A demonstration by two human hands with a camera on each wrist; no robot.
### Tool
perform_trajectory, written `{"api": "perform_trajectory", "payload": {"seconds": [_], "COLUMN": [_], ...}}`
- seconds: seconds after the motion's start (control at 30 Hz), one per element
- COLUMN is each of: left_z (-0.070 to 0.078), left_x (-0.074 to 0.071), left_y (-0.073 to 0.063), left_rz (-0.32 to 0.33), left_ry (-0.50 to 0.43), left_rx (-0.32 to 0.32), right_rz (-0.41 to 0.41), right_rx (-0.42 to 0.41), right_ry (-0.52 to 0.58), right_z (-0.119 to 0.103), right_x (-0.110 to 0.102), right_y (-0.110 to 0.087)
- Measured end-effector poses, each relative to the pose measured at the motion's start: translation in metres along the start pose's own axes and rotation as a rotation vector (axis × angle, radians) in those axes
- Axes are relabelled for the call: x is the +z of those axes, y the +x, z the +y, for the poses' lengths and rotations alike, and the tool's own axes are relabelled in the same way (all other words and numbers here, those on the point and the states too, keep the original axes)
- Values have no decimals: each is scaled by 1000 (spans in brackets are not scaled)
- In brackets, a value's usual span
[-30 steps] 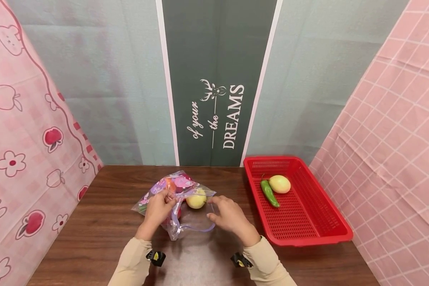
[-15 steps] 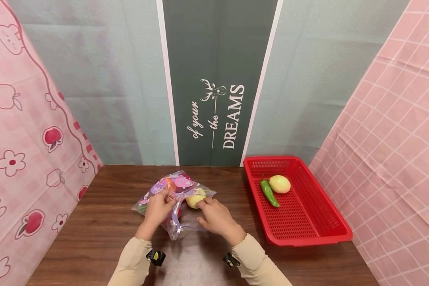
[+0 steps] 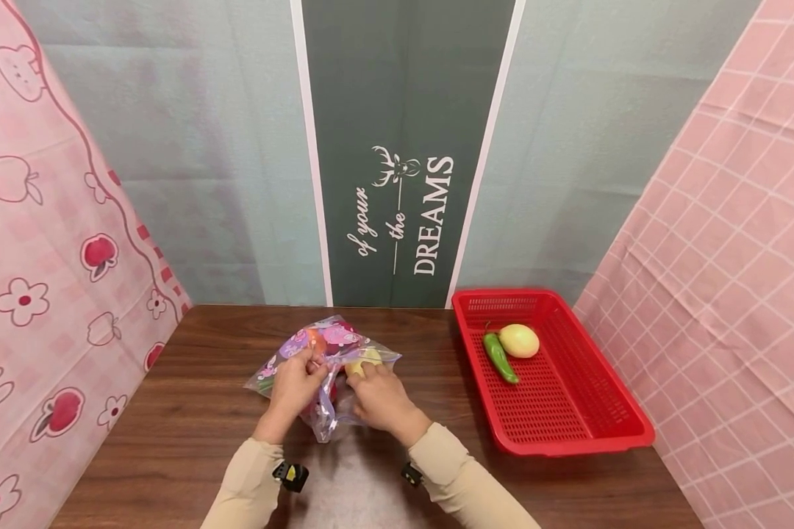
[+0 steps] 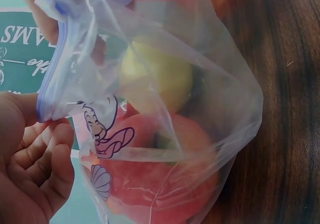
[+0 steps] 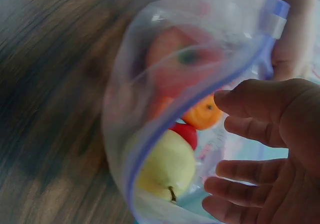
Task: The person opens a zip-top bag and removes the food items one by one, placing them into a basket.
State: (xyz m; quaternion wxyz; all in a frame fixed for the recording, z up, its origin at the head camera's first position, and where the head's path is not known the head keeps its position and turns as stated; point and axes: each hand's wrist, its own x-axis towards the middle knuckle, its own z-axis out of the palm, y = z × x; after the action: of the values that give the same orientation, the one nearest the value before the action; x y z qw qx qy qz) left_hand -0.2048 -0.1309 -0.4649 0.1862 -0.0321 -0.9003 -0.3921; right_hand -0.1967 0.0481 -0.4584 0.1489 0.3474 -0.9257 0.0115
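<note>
A clear zip bag (image 3: 340, 336) with purple and pink prints lies on the table, its purple-edged mouth parted. My left hand (image 3: 294, 386) pinches the zip edge between thumb and finger. At the mouth is my right hand (image 3: 384, 400), its fingers fairly straight and reaching inside, over the pale yellow pear (image 5: 167, 166). Whether they touch the pear I cannot tell. Through the plastic show an orange (image 5: 205, 113) and a large red fruit or vegetable (image 4: 160, 189) with a green patch. Something green lies at the bag's far left end, partly hidden.
Right of the bag stands a red perforated basket (image 3: 609, 360). It holds a green chili pepper (image 3: 501, 358) and a pale yellow oval fruit (image 3: 519, 341). Fabric walls border the wooden table (image 3: 172, 411) at left, back and right.
My right hand has moved left from the bag's right rim into its mouth, now covering part of the pear. The left hand keeps its pinch on the bag's edge.
</note>
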Motion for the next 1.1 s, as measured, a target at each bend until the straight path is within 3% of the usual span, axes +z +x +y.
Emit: {"api": "perform_trajectory", "payload": {"seconds": [0.23,0.57,0.87,1.1], "left_z": [1,0,-1,-1], "left_x": [2,-1,-2,-2], "left_y": [1,1,3,4], "left_rz": [12,-1,9,8], "left_ry": [1,-18,-10,21], "left_rx": [14,6,14,-12], "right_rz": [-37,-13,-43,-68], "right_rx": [12,35,121,186], "right_ry": [-164,-233,-195,-29], "right_z": [-2,0,6,14], "right_x": [17,33,47,56], "right_y": [7,16,26,28]}}
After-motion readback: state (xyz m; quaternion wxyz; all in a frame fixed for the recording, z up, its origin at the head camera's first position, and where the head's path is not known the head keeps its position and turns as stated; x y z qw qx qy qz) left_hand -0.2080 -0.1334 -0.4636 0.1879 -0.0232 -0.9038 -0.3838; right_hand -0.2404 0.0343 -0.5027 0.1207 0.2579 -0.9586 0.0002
